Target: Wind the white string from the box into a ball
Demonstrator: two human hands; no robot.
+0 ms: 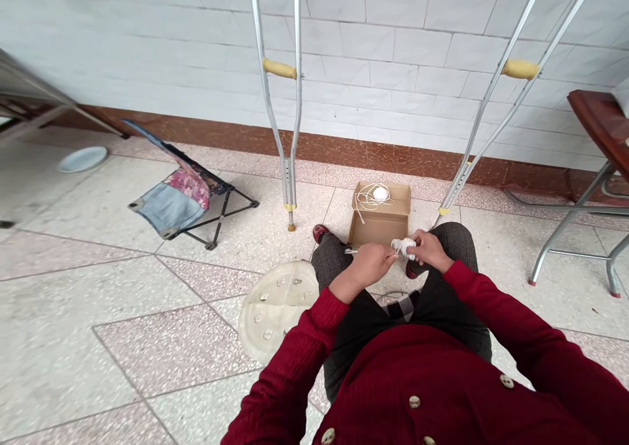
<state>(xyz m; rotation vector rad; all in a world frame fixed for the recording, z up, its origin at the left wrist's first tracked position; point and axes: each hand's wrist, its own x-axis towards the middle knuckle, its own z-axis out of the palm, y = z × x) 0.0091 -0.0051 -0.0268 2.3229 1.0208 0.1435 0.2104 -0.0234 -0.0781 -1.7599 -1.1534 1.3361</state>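
Between my knees, my left hand [374,262] is closed in a pinch on what looks like a crochet hook; its pale end [350,251] sticks out on the left side. My right hand [428,249] is closed around a small bunched piece of white yarn work [403,247]. The fingertips of both hands meet close to this piece, and a strand shows between them. Just beyond the hands, an open cardboard box [379,225] lies on the floor. A ball of white yarn [380,193] with loose loops rests at its far side.
Two metal crutches, one on the left [289,170] and one on the right [462,176], stand near the tiled wall. A folding stool [179,202] and a round pale mat [275,307] are to the left. A brown-topped table or chair [602,127] stands right.
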